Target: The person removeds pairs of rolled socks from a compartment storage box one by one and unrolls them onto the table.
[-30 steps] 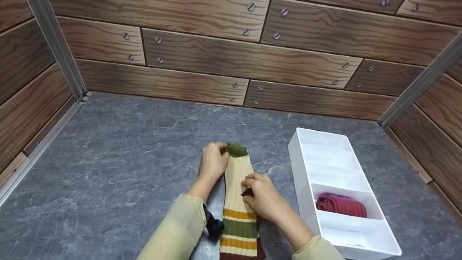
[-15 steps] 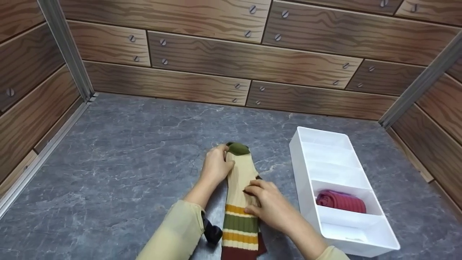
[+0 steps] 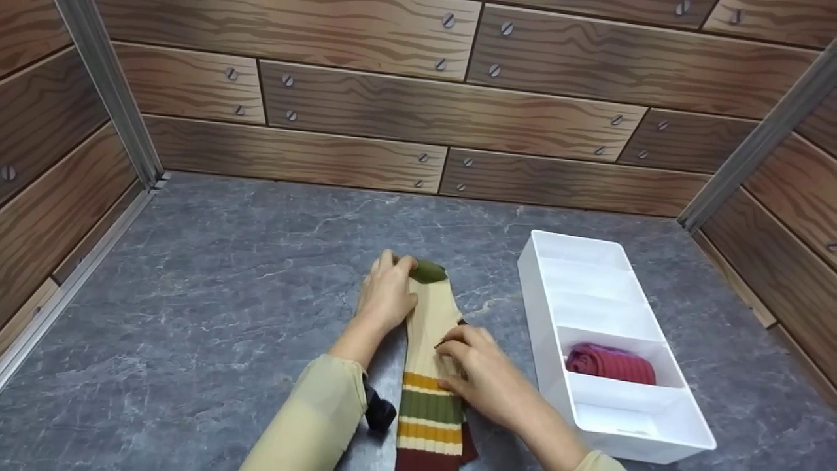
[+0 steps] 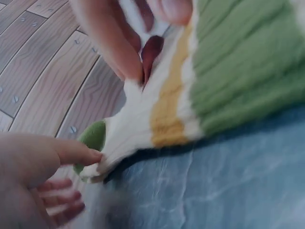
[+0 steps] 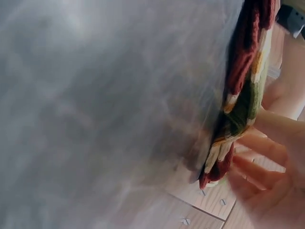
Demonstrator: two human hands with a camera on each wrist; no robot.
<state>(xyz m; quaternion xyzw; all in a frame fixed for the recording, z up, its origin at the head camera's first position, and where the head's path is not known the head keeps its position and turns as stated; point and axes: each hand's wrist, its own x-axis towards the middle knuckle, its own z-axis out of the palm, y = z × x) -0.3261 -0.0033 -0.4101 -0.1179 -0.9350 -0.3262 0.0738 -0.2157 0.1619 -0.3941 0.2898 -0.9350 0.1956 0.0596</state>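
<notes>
A cream sock (image 3: 428, 314) with a green toe, orange and green stripes and a dark red cuff lies lengthwise in front of me. Under it another sock's dark red edge (image 3: 469, 445) sticks out at the right. At the toe end my left hand (image 3: 386, 294) touches the sock, thumb along its left edge and a finger on the green toe. My right hand (image 3: 480, 369) has bent fingers at the heel. In the left wrist view the dark red heel (image 4: 151, 52) stands up beside those fingertips, and the cream fabric peaks under them. The right thumb is apart from them.
A white divided box (image 3: 549, 366) stands to the right, with a rolled red sock (image 3: 611, 363) in one compartment. Wood-patterned panels (image 3: 353, 111) enclose the grey marbled tabletop (image 3: 248, 261). A black device (image 3: 379, 412) is worn on the left wrist.
My right fingers held the dark red heel up, then lowered it; only a small dark tip shows at them now. My left fingers have straightened at the toe. The view has shifted slightly.
</notes>
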